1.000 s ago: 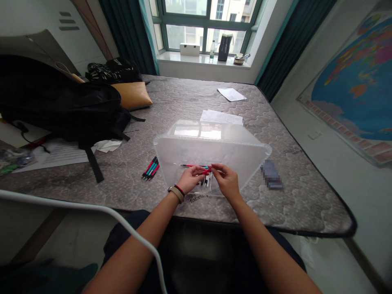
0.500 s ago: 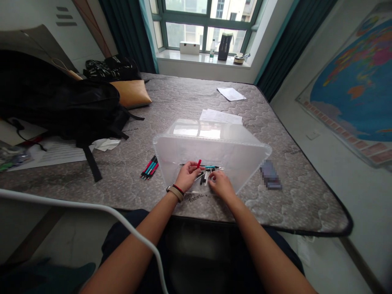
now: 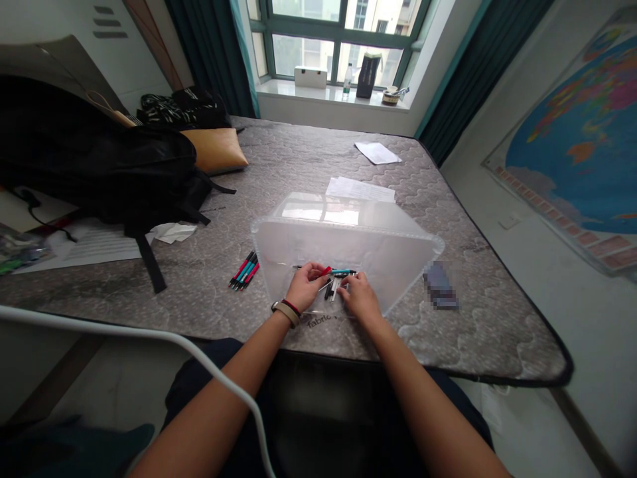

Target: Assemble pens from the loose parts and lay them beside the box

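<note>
A translucent plastic box [image 3: 293, 242] lies on its side with its open face toward me. Both hands reach into it. My left hand [image 3: 304, 287] is closed, with a small red pen part [image 3: 326, 271] pinched at its fingertips. Opposite it, my right hand [image 3: 360, 297] has curled fingers by the white pen parts [image 3: 335, 287]; what those fingers grip, if anything, is hard to make out. A teal pen [image 3: 342, 271] lies behind the hands, and a short black piece [image 3: 328, 291] sits between them.
Several red, teal and black pens [image 3: 244, 271] lie in a bundle left of the box. At the right is a blurred-out phone-like object [image 3: 440, 285]. Paper sheets [image 3: 359, 188] lie behind the box. A black backpack [image 3: 99, 159] fills the left, and a white cable or tube [image 3: 149, 334] crosses the near left.
The red pen part in my left hand has tipped from nearly upright to almost level. My right hand has shifted slightly up and away from me.
</note>
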Motion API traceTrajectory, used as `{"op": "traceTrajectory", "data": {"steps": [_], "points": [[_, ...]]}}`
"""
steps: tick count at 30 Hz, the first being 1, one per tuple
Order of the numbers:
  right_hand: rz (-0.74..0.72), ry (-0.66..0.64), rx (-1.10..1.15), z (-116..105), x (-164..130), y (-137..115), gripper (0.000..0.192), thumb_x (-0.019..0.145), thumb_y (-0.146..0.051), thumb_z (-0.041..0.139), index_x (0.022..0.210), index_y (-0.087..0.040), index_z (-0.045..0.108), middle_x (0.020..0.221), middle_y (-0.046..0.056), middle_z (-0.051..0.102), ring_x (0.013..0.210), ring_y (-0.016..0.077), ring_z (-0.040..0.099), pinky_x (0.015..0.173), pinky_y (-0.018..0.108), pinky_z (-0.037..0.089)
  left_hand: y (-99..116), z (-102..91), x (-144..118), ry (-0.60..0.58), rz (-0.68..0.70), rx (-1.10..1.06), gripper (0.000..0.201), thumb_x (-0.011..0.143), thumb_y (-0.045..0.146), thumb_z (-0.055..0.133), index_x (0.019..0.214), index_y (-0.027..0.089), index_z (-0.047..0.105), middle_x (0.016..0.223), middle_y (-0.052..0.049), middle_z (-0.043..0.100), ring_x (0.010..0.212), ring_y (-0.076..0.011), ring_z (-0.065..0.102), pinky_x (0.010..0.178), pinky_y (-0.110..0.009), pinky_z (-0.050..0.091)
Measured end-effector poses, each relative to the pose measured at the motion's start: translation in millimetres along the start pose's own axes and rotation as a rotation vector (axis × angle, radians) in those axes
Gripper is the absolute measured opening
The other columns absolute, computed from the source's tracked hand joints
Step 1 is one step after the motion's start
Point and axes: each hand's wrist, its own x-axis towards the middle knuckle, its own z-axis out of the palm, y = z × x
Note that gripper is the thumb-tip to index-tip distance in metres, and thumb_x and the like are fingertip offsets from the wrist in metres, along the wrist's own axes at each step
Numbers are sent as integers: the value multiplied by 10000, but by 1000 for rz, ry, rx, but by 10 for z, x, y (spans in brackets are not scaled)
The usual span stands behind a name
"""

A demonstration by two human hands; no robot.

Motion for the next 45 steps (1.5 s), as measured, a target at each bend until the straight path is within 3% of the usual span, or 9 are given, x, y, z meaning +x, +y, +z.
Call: {"op": "traceTrajectory", "data": {"steps": [10,17,23,34,45], "points": [[1,3,3,-31,31,23,232,888,-327,604,1085,-219,661,1078,64,552,889,181,603,775,264,430,-36,-35,27,68,33,23,202,682,233,748,825,136,642,1077,-131,709,1038,-239,657,989,-428,463],[17,29,-5,-38,42,52,287,930,-300,509,1167,-219,649,1107,82,552,895,192,614,777,262,436,4,-41,22,132,9,35,226,673,247,762,858,139,688,1028,-108,720,914,-222,685,884,-391,528],[20,78,-19,-30,31,31,409,919,-249,504,1325,-241,542,1088,79,545,910,189,611,792,251,431,-23,-66,27,144,-6,44,245,672,261,772,881,155,700,942,-87,743,856,-212,695,820,-356,550],[112,28,-130,-10,112,-91,270,952,-379,469,1116,-243,635,1079,78,568,876,200,627,724,278,432,6,-59,7,167,1,141,214,684,259,759,872,166,715,923,-75,744,839,-206,680,765,-311,539],[130,-3,-114,-21,259,-102,229,927,-339,501,1046,-226,660,1071,92,612,919,204,631,764,274,446,46,-13,-7,175,-14,127,224,651,271,778,839,167,712,884,-57,739,785,-199,673,748,-318,532]]}}
